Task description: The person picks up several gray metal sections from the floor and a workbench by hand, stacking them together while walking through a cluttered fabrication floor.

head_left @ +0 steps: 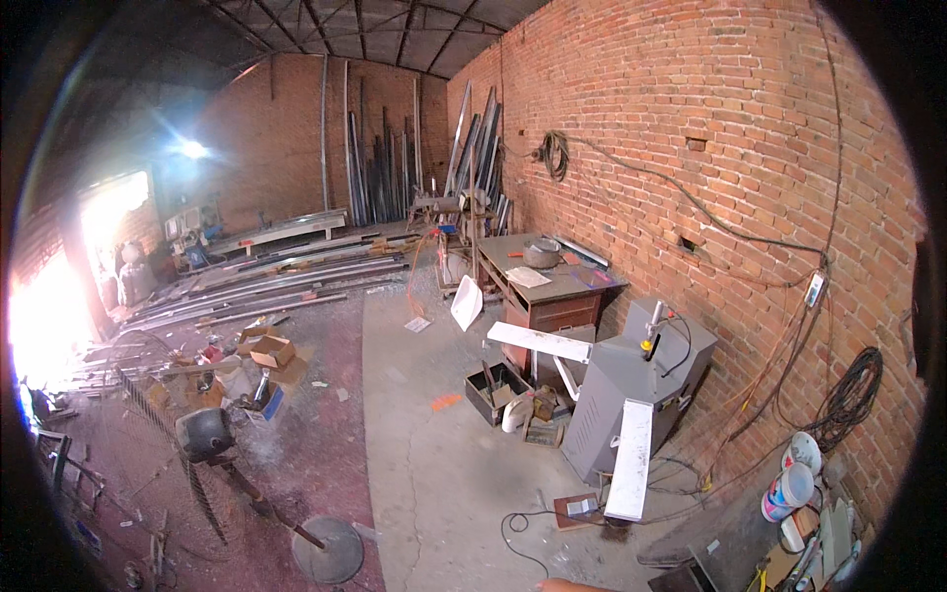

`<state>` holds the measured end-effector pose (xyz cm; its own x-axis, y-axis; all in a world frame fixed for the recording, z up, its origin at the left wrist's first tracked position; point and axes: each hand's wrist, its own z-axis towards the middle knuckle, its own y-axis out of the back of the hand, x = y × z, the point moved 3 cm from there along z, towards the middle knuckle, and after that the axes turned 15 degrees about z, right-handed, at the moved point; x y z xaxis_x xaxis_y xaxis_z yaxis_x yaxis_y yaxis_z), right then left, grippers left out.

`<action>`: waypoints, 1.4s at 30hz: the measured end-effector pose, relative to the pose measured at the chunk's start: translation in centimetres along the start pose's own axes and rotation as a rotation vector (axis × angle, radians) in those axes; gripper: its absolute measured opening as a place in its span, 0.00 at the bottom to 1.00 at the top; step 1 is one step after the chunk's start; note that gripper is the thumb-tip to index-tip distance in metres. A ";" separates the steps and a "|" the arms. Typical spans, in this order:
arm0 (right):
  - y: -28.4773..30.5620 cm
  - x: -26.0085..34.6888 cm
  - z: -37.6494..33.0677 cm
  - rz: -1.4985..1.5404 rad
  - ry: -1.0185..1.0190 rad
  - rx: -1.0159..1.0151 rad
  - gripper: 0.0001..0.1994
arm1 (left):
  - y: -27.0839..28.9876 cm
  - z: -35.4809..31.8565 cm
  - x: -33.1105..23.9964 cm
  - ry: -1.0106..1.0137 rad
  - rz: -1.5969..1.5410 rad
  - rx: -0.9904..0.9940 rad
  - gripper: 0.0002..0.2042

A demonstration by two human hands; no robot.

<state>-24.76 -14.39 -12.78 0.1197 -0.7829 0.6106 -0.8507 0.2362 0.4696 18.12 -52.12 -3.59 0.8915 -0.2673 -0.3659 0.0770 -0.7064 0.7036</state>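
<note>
A sliver of skin, most likely my right hand (570, 586), shows at the lower edge. Its fingers are cut off by the frame, so what it holds, if anything, is hidden. My left hand is out of sight. Nearest to that sliver are a thin black cable (528, 555) on the concrete and a small brown board (578, 510) with a pale label. Beyond them stands a grey floor-standing machine (599, 414) with two white arms: one arm (631, 459) reaches toward me, the other (541, 341) points left. A vertical metal cylinder with a yellow part (648, 340) rises from its top.
A wooden desk (518, 252) holding a round pot (541, 254) stands against the brick wall. Metal profiles (286, 276) cover the far floor. A grinder on a pedestal (204, 434) is at left. Buckets (789, 488) and coiled cable (853, 395) sit at right. An open box (493, 390) lies mid-floor.
</note>
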 end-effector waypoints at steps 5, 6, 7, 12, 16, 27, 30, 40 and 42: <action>-5.4 6.1 3.3 0.086 0.217 0.012 0.06 | -0.2 0.2 9.2 0.081 -0.112 0.020 0.31; -6.7 6.3 4.2 0.113 0.273 0.016 0.05 | -0.2 0.0 11.0 0.097 -0.143 0.026 0.31; -7.9 5.6 5.3 0.139 0.340 0.017 0.05 | -0.3 0.1 12.4 0.106 -0.172 0.032 0.31; -8.7 -8.2 6.1 0.726 0.467 -0.171 0.06 | 2.5 0.5 5.4 -0.024 0.115 0.110 0.29; -8.2 -3.7 3.5 0.222 -0.027 -0.250 0.13 | 5.6 5.5 4.2 -0.029 0.171 0.066 0.29; 7.7 -1.2 5.5 0.206 -0.367 -0.119 0.19 | 3.0 14.2 -3.8 -0.156 0.469 0.200 0.29; 11.0 -1.6 14.5 0.138 -0.268 -0.076 0.21 | 6.4 17.2 -11.6 0.153 0.253 0.326 0.30; 30.1 17.4 35.3 0.161 0.329 -0.316 0.18 | 11.5 30.9 -21.2 0.193 0.254 0.128 0.36; 32.0 19.1 38.3 0.110 0.260 -0.225 0.19 | 10.0 33.3 -20.6 0.208 0.174 0.150 0.36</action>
<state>-69.33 -43.76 -10.50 0.1850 -0.5799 0.7934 -0.7354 0.4539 0.5032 -14.34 -75.55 -9.32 0.9591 -0.2633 -0.1044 -0.1374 -0.7550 0.6411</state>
